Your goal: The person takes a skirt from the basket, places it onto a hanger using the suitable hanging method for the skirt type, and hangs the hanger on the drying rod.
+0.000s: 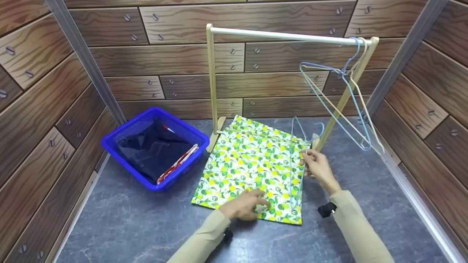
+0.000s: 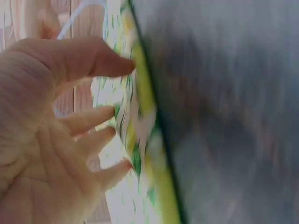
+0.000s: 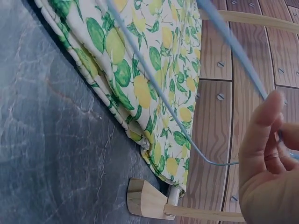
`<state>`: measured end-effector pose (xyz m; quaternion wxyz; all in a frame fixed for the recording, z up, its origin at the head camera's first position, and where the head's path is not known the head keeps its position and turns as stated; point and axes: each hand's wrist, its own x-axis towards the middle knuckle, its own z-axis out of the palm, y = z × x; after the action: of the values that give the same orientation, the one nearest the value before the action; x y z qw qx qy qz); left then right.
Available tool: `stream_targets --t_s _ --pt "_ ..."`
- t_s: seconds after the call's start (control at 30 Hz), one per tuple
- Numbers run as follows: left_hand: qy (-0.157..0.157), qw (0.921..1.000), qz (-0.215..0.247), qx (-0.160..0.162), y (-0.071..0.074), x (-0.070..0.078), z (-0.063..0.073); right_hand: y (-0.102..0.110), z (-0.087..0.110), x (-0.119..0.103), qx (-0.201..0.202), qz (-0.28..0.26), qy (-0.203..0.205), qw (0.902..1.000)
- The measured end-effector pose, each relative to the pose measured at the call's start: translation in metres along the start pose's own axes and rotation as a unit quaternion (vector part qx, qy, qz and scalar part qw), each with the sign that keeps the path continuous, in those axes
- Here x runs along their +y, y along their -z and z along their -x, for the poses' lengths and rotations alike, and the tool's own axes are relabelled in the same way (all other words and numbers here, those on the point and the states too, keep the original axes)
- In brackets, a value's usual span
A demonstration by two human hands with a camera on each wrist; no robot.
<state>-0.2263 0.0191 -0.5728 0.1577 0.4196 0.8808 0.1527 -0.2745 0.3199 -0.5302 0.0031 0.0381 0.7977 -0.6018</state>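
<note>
My right hand (image 1: 319,166) pinches a thin light-blue hanger (image 3: 150,74) between thumb and fingers. Its hook (image 1: 323,128) points toward the rack, and its long bar crosses over the right part of a folded lemon-print cloth (image 1: 237,171). That cloth lies flat on the grey surface, white with yellow lemons and green leaves. Over its front edge is my left hand (image 1: 245,205), fingers spread and holding nothing. Seen from the left wrist, the thumb and fingertips are close to the cloth's edge (image 2: 147,88); whether they touch it I cannot tell.
A wooden rack with a white rail (image 1: 289,35) stands behind, its lower bar partly covered by the cloth. Blue and cream hangers (image 1: 360,106) hang at its right end. To the left, a blue basket (image 1: 124,168) holds dark fabric and a red-and-white item (image 1: 177,164).
</note>
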Motion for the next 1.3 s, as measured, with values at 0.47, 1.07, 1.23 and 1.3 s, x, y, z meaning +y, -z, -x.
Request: stream_targets --t_s 0.47,1.07,1.23,1.3 --pt "0.126 0.986 -0.105 -0.029 -0.007 0.045 -0.027 0.005 0.003 -0.01 0.103 0.098 -0.035 0.9892" --pt "0.133 0.9636 -0.216 0.087 -0.012 0.048 -0.043 0.005 0.007 -0.009 0.129 0.047 -0.019 0.9904" --pt "0.133 0.9649 -0.176 0.142 -0.01 0.039 -0.046 0.013 0.008 -0.013 0.166 0.073 -0.007 0.9834" --pt "0.128 0.9691 -0.143 0.155 -0.008 0.036 -0.046 0.016 0.009 -0.013 0.177 0.075 -0.001 0.9814"
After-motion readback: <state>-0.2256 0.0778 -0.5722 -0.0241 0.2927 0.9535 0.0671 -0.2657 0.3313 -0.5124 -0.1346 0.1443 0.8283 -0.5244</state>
